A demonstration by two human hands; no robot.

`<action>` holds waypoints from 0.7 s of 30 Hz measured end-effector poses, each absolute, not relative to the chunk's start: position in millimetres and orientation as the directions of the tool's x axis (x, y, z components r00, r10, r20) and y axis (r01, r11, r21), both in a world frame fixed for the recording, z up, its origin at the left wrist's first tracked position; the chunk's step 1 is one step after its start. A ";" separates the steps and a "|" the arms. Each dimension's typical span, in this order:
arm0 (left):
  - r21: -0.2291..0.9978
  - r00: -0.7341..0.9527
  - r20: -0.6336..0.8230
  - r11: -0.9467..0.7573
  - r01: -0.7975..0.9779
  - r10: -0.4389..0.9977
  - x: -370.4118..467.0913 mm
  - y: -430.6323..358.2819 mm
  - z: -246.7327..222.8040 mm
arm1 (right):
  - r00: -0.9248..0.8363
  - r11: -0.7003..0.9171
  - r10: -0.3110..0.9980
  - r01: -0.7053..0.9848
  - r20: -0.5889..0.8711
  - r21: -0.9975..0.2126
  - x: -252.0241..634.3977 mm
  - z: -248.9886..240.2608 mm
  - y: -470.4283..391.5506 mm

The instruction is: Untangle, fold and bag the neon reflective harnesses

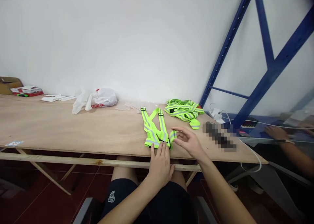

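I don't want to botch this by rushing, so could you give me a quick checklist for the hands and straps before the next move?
1. Left hand steadying the harness: ok, fingertips rest on its lower edge.
2. Right hand on the side strap: ok, held between thumb and fingers.
3. Upper buckles in sight: ok, two black ones show.
4. Lower buckle fastened: cannot tell, too small and partly covered.
5. Strap pile sorted: not ok, heaped in overlapping loops.
6. White bag out of the way: ok, well left of the harness.
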State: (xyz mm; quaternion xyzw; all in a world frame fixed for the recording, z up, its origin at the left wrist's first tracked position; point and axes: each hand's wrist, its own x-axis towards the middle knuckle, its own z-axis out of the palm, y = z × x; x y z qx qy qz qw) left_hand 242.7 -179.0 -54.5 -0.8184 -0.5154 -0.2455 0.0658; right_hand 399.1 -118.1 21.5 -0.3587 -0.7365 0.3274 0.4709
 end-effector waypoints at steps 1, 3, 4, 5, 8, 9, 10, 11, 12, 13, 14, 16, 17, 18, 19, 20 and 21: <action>0.141 0.335 0.472 -0.445 0.884 0.815 244.3 -178.8 -56.1 | -0.346 0.540 0.822 0.218 0.453 -0.813 383.0 26.0 -115.1; 0.142 0.303 0.472 -0.411 0.900 0.827 246.6 -178.2 -60.0 | -0.435 0.593 0.776 0.255 0.457 -0.764 353.0 30.4 -110.6; 0.149 0.286 0.473 -0.395 0.906 0.834 246.9 -177.9 -62.2 | -0.471 0.633 0.748 0.293 0.468 -0.717 340.4 30.2 -109.1; 0.159 0.270 0.475 -0.383 0.910 0.838 246.6 -177.6 -64.4 | -0.514 0.666 0.722 0.334 0.463 -0.668 330.2 28.7 -108.0; 0.196 0.245 0.508 -0.388 0.901 0.826 242.6 -177.6 -68.6 | -0.580 0.708 0.688 0.404 0.436 -0.580 313.6 20.7 -104.7; 0.210 0.243 0.530 -0.403 0.891 0.813 240.7 -178.1 -68.5 | -0.584 0.707 0.689 0.410 0.429 -0.576 311.9 18.3 -102.9; 0.224 0.239 0.554 -0.420 0.879 0.797 238.8 -178.9 -67.4 | -0.581 0.699 0.695 0.412 0.423 -0.584 311.3 16.4 -100.8; 0.240 0.232 0.578 -0.435 0.868 0.783 236.9 -179.8 -65.6 | -0.571 0.686 0.707 0.411 0.417 -0.600 311.2 15.0 -98.4; 0.258 0.221 0.599 -0.446 0.857 0.770 235.1 -180.8 -63.2 | -0.557 0.668 0.722 0.406 0.411 -0.623 311.3 14.0 -95.9; 0.275 0.207 0.616 -0.454 0.847 0.760 233.4 -181.8 -60.4 | -0.541 0.648 0.737 0.398 0.404 -0.649 311.1 13.2 -93.6; 0.290 0.197 0.629 -0.462 0.838 0.752 231.8 -182.6 -57.6 | -0.525 0.628 0.753 0.391 0.397 -0.673 310.5 12.4 -91.7; 0.311 0.196 0.646 -0.489 0.815 0.737 228.6 -183.4 -52.6 | -0.505 0.600 0.772 0.380 0.386 -0.704 307.7 10.3 -89.4; 0.321 0.206 0.650 -0.510 0.798 0.731 227.0 -183.4 -50.6 | -0.504 0.595 0.775 0.379 0.381 -0.708 305.7 8.8 -89.1; 0.334 0.219 0.650 -0.532 0.778 0.728 225.4 -183.1 -49.0 | -0.508 0.596 0.774 0.383 0.378 -0.706 303.6 7.1 -89.2; 0.350 0.234 0.646 -0.554 0.755 0.727 223.8 -182.8 -47.7 | -0.515 0.600 0.770 0.389 0.375 -0.699 301.4 5.1 -89.5; 0.371 0.245 0.639 -0.571 0.732 0.729 222.1 -182.5 -46.5 | -0.524 0.608 0.765 0.395 0.374 -0.689 299.5 3.1 -89.8; 0.396 0.251 0.631 -0.583 0.710 0.734 220.3 -182.3 -45.1 | -0.534 0.616 0.759 0.401 0.373 -0.678 297.9 0.9 -90.0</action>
